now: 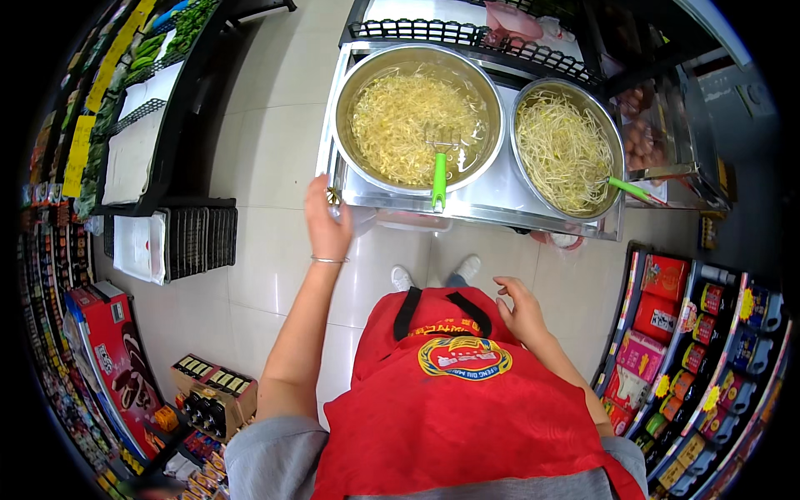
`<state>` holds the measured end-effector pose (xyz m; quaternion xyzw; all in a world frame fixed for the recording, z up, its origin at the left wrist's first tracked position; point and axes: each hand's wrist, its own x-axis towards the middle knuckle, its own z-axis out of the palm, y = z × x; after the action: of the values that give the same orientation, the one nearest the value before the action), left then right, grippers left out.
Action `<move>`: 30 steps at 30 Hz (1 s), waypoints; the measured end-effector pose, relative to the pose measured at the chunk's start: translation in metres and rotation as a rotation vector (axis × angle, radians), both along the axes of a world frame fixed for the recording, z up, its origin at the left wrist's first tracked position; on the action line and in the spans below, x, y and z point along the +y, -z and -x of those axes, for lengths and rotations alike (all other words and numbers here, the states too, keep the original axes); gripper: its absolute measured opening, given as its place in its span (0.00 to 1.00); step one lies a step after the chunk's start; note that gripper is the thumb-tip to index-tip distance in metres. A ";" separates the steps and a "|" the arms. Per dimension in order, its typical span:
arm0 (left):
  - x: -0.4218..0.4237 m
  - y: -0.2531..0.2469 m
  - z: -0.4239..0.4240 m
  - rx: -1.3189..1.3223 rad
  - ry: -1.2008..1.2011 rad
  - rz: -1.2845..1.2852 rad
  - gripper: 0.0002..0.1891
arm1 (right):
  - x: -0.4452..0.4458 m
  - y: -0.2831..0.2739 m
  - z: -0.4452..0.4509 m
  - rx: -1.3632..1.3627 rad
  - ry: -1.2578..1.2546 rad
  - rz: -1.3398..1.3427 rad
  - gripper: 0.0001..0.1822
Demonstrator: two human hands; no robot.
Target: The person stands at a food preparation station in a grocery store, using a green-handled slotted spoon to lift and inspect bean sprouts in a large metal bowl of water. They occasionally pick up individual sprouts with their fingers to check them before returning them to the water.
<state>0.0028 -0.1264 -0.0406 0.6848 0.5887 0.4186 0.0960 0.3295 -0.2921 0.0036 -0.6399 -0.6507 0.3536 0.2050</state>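
Observation:
My left hand [328,222] is at the left front corner of a metal stand [375,199], slightly blurred, thumb apart from the fingers. Beside it are a small dark and gold item [333,197] and clear plastic [361,219]; contact with them is unclear. My right hand [522,309] hangs empty near my red apron [450,412], fingers loosely bent. On the stand, a large steel basin [342,140] holds bean sprouts [406,119] in water, with a green-handled fork-like scoop [440,175] over its front rim. An oval steel basin [516,147] holds longer sprouts [559,150] and another green-handled tool [628,187].
A black mesh rack [425,30] is behind the basins. Eggs [640,140] sit at the right. Black crates [200,240] are stacked below the left vegetable shelf [128,150]. Packaged goods [665,325] fill the right shelves, and a carton of bottles [215,394] stands at lower left.

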 end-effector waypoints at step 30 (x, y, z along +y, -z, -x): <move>0.242 -0.129 -0.072 0.390 0.697 0.270 0.11 | 0.104 0.019 -0.025 0.005 0.292 -0.019 0.06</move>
<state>0.0750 0.1157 0.0880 0.8907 0.3786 0.1426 0.2074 0.3543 -0.1883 -0.0158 -0.7251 -0.5534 0.3152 0.2619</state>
